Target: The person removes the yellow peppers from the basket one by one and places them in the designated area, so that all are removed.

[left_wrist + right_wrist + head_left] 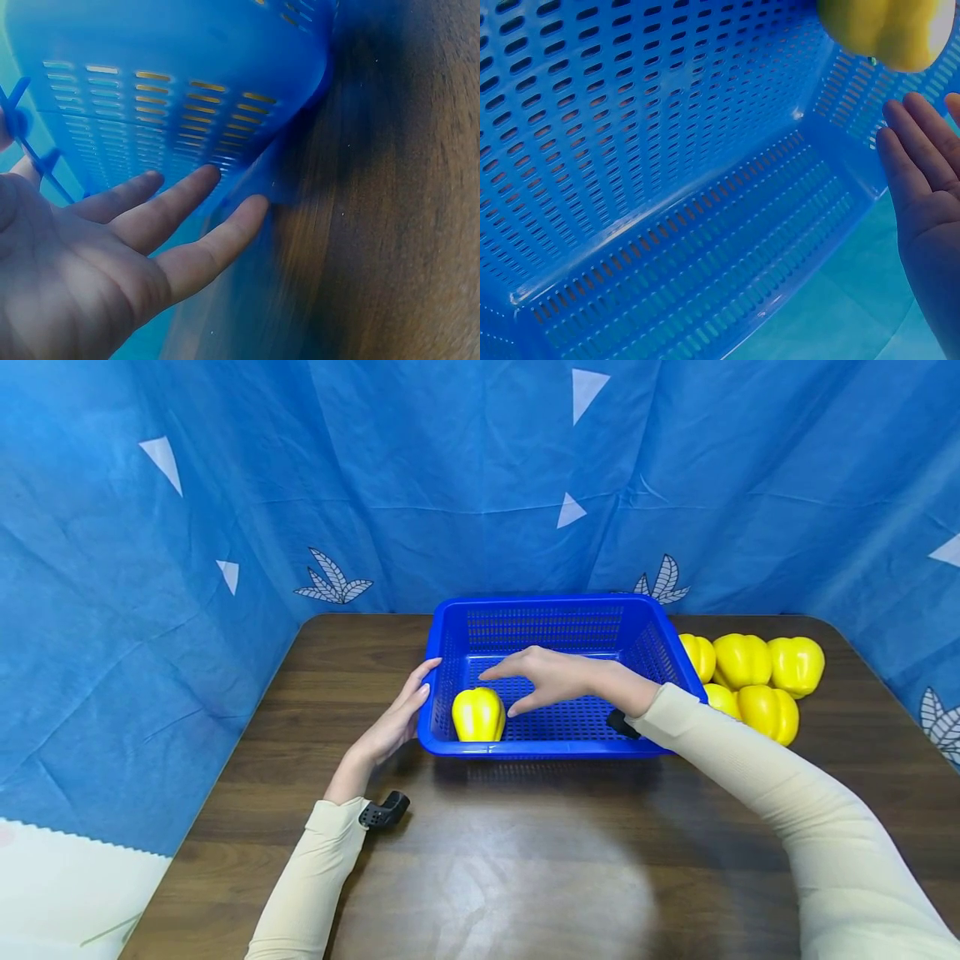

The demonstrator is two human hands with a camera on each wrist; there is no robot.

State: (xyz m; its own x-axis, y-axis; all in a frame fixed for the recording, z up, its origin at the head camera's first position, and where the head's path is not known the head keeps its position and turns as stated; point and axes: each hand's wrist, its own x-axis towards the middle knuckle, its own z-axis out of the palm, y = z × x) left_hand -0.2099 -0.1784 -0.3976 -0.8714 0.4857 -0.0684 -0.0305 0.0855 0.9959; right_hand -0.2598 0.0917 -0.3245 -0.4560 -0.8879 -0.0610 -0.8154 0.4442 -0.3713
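Note:
A blue plastic basket with slotted walls stands on the table. My left hand holds its left rim with thumb and forefinger; in the left wrist view the other fingers of that hand stretch along the outside of the slotted wall. One yellow bell pepper sits in the basket's front left corner. Over the basket, my right hand is just right of the pepper, thumb and fingers spread apart and holding nothing. The right wrist view shows the fingers extended below the pepper.
Several more yellow bell peppers lie close together to the right of the basket, some partly hidden by its wall and my right arm. The brown wooden table ends at a blue curtain behind and at the sides.

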